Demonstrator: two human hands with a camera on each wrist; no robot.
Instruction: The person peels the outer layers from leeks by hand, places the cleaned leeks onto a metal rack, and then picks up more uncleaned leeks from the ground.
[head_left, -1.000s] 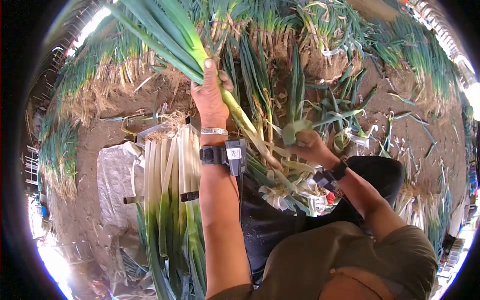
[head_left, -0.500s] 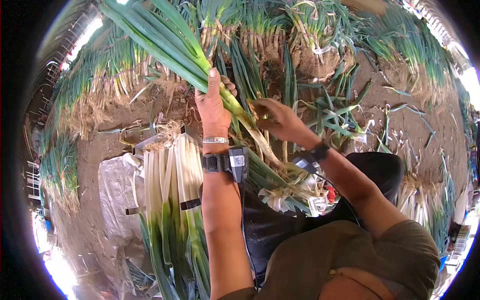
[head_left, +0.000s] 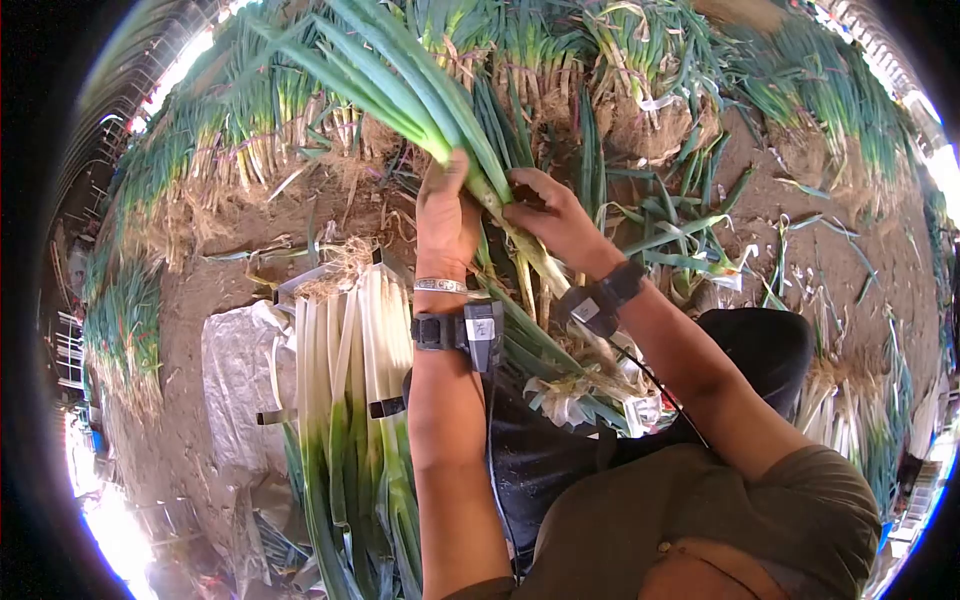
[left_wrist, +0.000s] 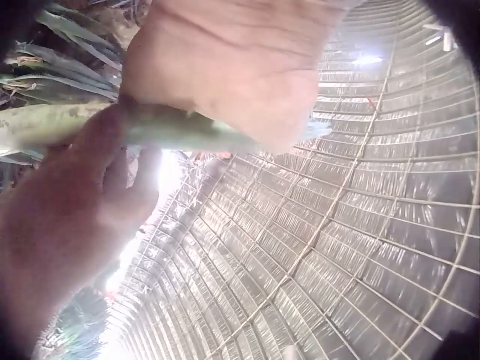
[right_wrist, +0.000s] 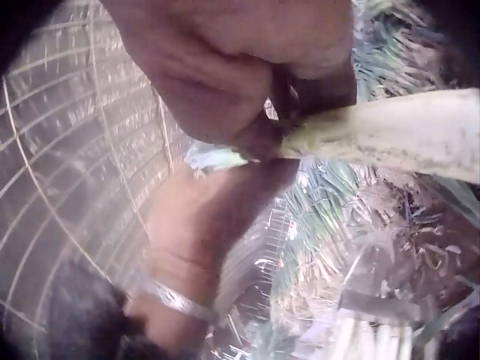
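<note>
In the head view, my left hand [head_left: 447, 220] grips a thick long green onion [head_left: 545, 265] around its upper stem, thumb up along it. Its green leaves [head_left: 400, 80] fan up and away, and its pale root end slants down toward my right knee. My right hand [head_left: 560, 222] pinches at the stem just below the left hand, where the leaves part. Close up in the right wrist view, curled right fingers [right_wrist: 259, 135] press onto the stem [right_wrist: 390, 131]. In the left wrist view, both hands meet on the stem, and the left fingertips are hidden.
A metal rack [head_left: 275, 416] holds cleaned white-stemmed onions [head_left: 345, 340], roots away from me. A pale sack [head_left: 240, 375] lies left of it. Bundled onions [head_left: 230, 150] line the back. Peeled leaves [head_left: 570, 400] lie by my legs, more loose stalks [head_left: 680, 240] on the soil to the right.
My right hand let a peeled leaf strip go and came up from near the root end to the upper stem, beside the left hand. The onion's leaves swung rightward.
</note>
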